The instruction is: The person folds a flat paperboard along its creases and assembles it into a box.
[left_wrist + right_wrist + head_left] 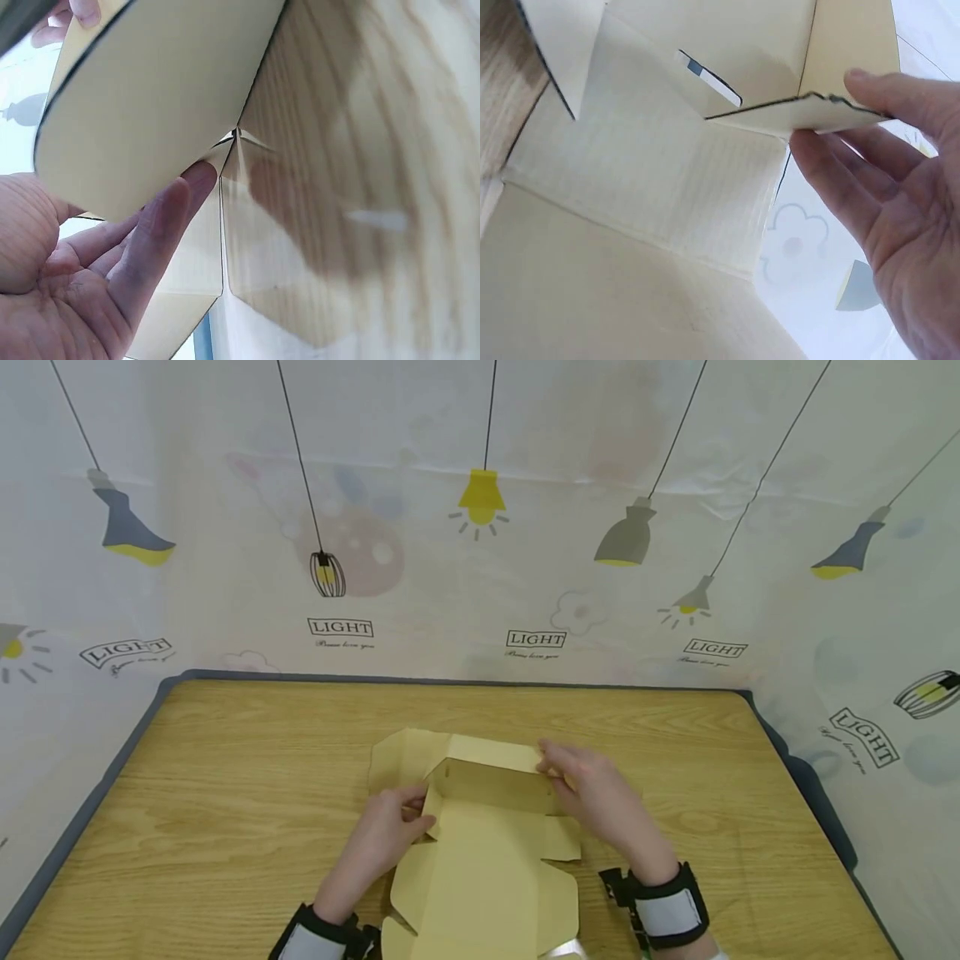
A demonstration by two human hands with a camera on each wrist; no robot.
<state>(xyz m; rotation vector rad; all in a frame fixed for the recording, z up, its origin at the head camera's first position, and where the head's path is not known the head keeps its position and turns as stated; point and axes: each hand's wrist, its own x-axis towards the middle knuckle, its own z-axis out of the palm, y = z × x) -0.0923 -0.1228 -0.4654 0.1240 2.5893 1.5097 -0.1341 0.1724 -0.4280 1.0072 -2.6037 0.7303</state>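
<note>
A partly folded tan cardboard box [487,860] lies on the table, with its far wall raised and its side flaps spread out. My left hand [386,831] holds the left side flap near the far corner. In the left wrist view its fingers [154,225] reach behind a rounded flap [142,112], close over the wood. My right hand [592,789] pinches the right end of the raised far wall. The right wrist view shows the thumb [889,90] on one side of the cardboard edge and the fingers on the other, beside a panel with a narrow slot [709,77].
The wood-grain table [225,760] has a dark grey border at its far and side edges. Behind it hangs a pale curtain [420,577] printed with lamps. A shiny silvery thing [566,950] shows partly under the box's near right side.
</note>
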